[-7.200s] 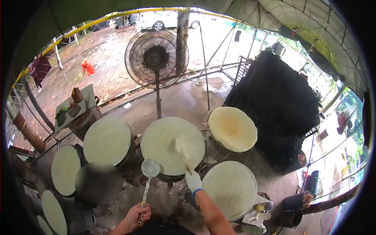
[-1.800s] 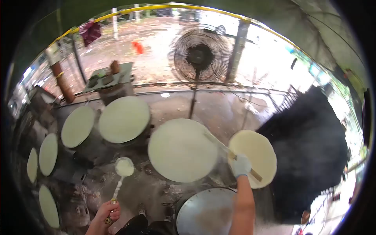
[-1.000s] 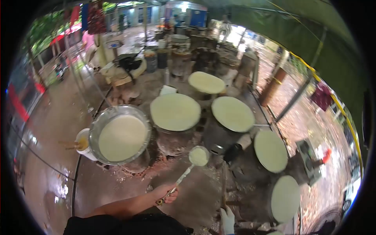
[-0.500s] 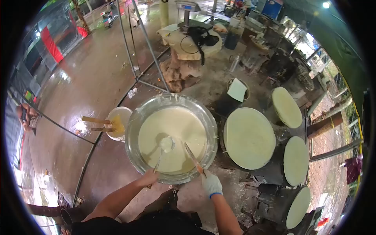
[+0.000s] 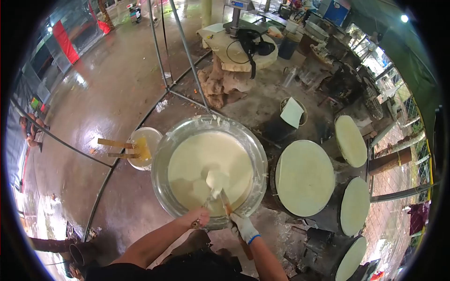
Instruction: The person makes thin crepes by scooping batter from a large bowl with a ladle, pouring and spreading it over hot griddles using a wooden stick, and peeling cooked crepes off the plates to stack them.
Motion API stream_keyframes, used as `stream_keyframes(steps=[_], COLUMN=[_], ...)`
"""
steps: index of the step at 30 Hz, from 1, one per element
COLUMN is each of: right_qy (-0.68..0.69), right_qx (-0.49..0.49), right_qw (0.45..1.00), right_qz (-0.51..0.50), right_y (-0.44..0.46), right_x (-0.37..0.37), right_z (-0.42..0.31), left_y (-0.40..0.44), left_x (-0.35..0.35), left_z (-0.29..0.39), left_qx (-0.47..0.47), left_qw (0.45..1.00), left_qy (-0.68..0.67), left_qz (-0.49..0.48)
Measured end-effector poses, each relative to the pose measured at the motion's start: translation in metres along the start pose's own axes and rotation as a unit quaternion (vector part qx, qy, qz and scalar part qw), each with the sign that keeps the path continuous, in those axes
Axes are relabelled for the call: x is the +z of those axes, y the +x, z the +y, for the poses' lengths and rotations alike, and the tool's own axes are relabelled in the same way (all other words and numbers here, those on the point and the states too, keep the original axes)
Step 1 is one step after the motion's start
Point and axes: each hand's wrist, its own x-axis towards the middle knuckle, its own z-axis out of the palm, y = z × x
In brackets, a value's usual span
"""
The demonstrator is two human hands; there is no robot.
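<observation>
A wide metal basin [image 5: 160, 180] full of creamy white batter [image 5: 206, 152] stands in front of me. My left hand [image 5: 198, 217] is bare and closed around the handle of a ladle [image 5: 216, 180], whose batter-coated bowl is lifted close to the batter's surface. My right hand [image 5: 243, 228], in a white knitted glove with a blue cuff, grips a flat wooden stick [image 5: 226, 202]. The stick's front end meets or overlaps the ladle near its bowl; contact is hard to tell. Its other end sticks out behind the glove.
Several drums with round pale tops [image 5: 307, 178] stand at the right. At the left, a white bucket [image 5: 156, 136] holds wooden handles. Metal poles [image 5: 187, 54] rise behind the basin. Farther back, a scale [image 5: 239, 5] and black bag [image 5: 253, 43] rest on a stump table [image 5: 228, 61].
The ladle has come up and right, toward the stick. My hands have moved closer together, and the right one now holds the stick farther along. The whole view has shifted slightly.
</observation>
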Motion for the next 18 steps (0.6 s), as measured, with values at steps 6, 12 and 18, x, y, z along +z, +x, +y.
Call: stream_keyframes(steps=[6,12,18], right_qy=[0.13,-0.031,0.054], right_qx=[-0.182,-0.404,-0.324], right_qw=[0.974,0.914,0.937], right_qz=[-0.029,0.031,0.124], right_y=[-0.089,-0.192,-0.217], right_x=[0.044,0.055,0.015], right_z=[-0.142,-0.183,-0.068], left_y=[-0.083,-0.151,-0.124], left_x=[0.215,0.293,0.241], left_z=[0.085,0.104,0.071], left_qx=[0.176,0.265,0.118], left_qw=[0.97,0.88,0.88], left_qy=[0.159,0.393,0.433], left_qz=[-0.048,0.044,0.156])
